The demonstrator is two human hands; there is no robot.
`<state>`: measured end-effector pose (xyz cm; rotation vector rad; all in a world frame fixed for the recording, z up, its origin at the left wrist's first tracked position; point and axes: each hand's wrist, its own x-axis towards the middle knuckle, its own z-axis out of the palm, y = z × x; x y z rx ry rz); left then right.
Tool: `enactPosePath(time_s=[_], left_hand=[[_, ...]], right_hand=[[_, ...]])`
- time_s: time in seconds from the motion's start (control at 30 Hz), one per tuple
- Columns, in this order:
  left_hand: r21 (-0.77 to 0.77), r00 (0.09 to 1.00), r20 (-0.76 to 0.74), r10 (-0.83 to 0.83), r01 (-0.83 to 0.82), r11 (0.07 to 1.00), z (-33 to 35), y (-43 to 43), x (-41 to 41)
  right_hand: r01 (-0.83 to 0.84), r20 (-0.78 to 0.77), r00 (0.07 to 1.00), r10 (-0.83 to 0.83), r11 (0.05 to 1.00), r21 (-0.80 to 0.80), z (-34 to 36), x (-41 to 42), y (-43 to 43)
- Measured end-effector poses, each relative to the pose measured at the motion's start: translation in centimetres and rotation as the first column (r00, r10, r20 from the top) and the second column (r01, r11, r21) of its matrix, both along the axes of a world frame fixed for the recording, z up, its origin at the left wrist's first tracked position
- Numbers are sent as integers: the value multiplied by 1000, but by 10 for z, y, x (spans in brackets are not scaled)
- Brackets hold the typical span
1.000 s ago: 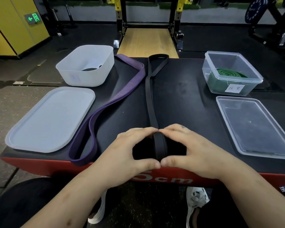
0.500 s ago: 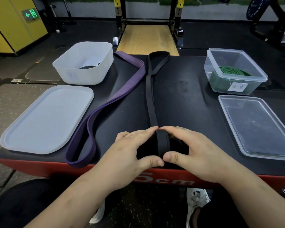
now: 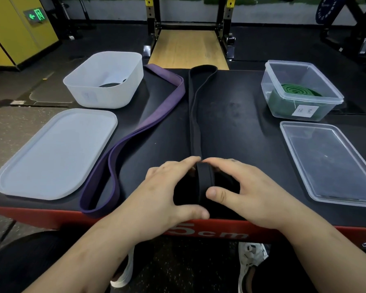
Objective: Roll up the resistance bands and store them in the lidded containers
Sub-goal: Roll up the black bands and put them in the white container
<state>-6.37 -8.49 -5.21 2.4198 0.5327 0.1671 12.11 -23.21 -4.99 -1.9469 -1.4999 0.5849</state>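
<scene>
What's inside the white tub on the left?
Inside the white tub a dark rolled-up band shows just over the near wall. That frosted wall covers most of the bottom, so whether anything else lies in there cannot be seen.

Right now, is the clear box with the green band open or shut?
Open. The clear box has no cover on; its lid lies flat on the table in front of it.
</scene>
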Motion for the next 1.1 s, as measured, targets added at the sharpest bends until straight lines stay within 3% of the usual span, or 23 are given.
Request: enactPosePath(time_s=[0.73,0.9,1.1], left_hand=[[-59,997,71,26,-22,998,2,3,4],[-49,993,116,30,-25,998,1,4,4],[-26,997,71,-8,10,1000,1,5,2]], right_hand=[[-62,-56,996,66,995,74,6,-1,5],[-27,-36,999,28,999,18,3,-1,2],[-22,-96,995,29,997,76,5,-1,5]])
